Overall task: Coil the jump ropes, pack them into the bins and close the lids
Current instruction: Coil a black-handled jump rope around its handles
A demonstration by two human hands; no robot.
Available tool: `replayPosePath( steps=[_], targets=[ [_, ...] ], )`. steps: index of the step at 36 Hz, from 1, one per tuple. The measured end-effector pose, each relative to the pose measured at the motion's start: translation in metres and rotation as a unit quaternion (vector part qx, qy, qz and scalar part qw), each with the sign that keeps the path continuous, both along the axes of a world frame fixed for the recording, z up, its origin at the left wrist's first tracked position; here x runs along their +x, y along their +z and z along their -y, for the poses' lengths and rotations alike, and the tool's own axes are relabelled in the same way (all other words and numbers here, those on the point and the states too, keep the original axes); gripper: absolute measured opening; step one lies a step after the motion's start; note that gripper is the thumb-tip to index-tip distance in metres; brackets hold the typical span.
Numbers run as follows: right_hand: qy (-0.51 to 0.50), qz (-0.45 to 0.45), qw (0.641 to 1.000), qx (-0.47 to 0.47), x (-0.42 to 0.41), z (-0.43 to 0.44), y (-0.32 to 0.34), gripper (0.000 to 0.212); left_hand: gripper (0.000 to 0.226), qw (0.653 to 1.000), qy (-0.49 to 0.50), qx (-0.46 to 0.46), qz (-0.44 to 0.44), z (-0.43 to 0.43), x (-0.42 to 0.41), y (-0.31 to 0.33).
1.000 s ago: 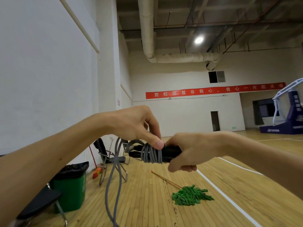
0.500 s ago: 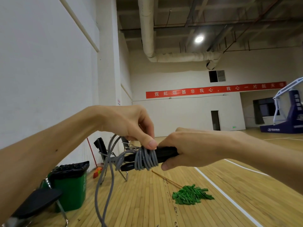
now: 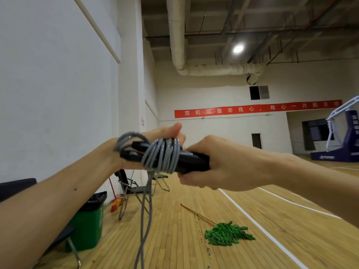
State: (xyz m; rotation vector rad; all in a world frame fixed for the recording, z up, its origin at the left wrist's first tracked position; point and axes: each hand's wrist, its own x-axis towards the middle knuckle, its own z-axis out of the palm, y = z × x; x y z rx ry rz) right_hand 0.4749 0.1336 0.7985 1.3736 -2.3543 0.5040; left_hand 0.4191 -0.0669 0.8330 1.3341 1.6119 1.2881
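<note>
**One more turn going on, coil not done**

My left hand (image 3: 167,133) is swinging off the top of the coil, where its thumb was pinning the turns a second ago, round to the far side of the black plastic handles (image 3: 191,162). It is dragging the grey jump-rope cord (image 3: 163,154) along. A loop is now arcing across my left wrist. I can't tell whether the fingers are pinching the cord, because the wraps are hiding them.

My right hand (image 3: 219,166) is staying clamped round the handles' near end. Both hands are close together, holding the bundle up in the air, with the wraps sitting side by side around the handle pair.

Two strands are still hanging toward the wooden gym floor (image 3: 174,239) and out of frame, so I'm judging several turns are left. No storage bin is showing, so packing and lids are pending.
</note>
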Motion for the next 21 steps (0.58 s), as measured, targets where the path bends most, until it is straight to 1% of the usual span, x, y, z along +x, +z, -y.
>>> replayPosePath(
  steps=[1, 2, 3, 4, 5, 6, 8, 9, 11, 12, 15, 18, 21],
  targets=[
    [0.008, 0.015, 1.000, -0.016, -0.001, 0.000, 0.001, 0.012, 0.043, 0.999, 0.029, 0.020, 0.038, -0.002, -0.003, -0.004],
    [0.016, 0.033, 0.999, -0.034, -0.003, -0.001, 0.002, 0.011, 0.044, 0.996, 0.075, 0.038, 0.037, 0.000, -0.006, -0.007],
    [0.024, 0.048, 0.997, -0.052, -0.004, -0.001, 0.002, 0.011, 0.046, 0.992, 0.119, 0.053, -0.001, 0.003, -0.007, -0.009],
    [0.031, 0.057, 0.995, -0.070, -0.006, -0.002, 0.002, 0.011, 0.045, 0.987, 0.141, 0.057, -0.051, 0.004, -0.007, -0.011],
    [0.037, 0.063, 0.993, -0.088, -0.008, -0.002, 0.002, 0.012, 0.040, 0.984, 0.146, 0.059, -0.083, 0.003, -0.006, -0.012],
    [0.041, 0.068, 0.991, -0.107, -0.010, -0.002, 0.002, 0.014, 0.035, 0.983, 0.147, 0.066, -0.093, 0.001, -0.005, -0.013],
    [0.043, 0.083, 0.985, -0.144, -0.014, -0.003, 0.003, 0.015, 0.029, 0.977, 0.183, 0.089, -0.061, -0.005, -0.002, -0.015],
    [0.041, 0.094, 0.982, -0.160, -0.016, -0.004, 0.004, 0.016, 0.028, 0.970, 0.217, 0.099, -0.053, -0.008, 0.000, -0.016],
    [0.024, 0.117, 0.975, -0.189, -0.022, -0.007, 0.006, 0.021, 0.030, 0.947, 0.291, 0.114, -0.072, -0.015, 0.002, -0.020],
    [0.009, 0.124, 0.972, -0.199, -0.025, -0.009, 0.006, 0.023, 0.032, 0.936, 0.322, 0.114, -0.087, -0.017, 0.003, -0.022],
    [-0.039, 0.124, 0.964, -0.234, -0.040, -0.017, 0.002, 0.017, 0.035, 0.909, 0.390, 0.094, -0.117, -0.022, 0.003, -0.034],
    [-0.072, 0.122, 0.950, -0.276, -0.053, -0.026, -0.001, 0.015, 0.032, 0.903, 0.408, 0.062, -0.118, -0.024, 0.003, -0.047],
    [-0.094, 0.117, 0.950, -0.273, -0.062, -0.030, -0.005, 0.016, 0.035, 0.885, 0.430, 0.037, -0.172, -0.027, 0.002, -0.051]
  ],
)
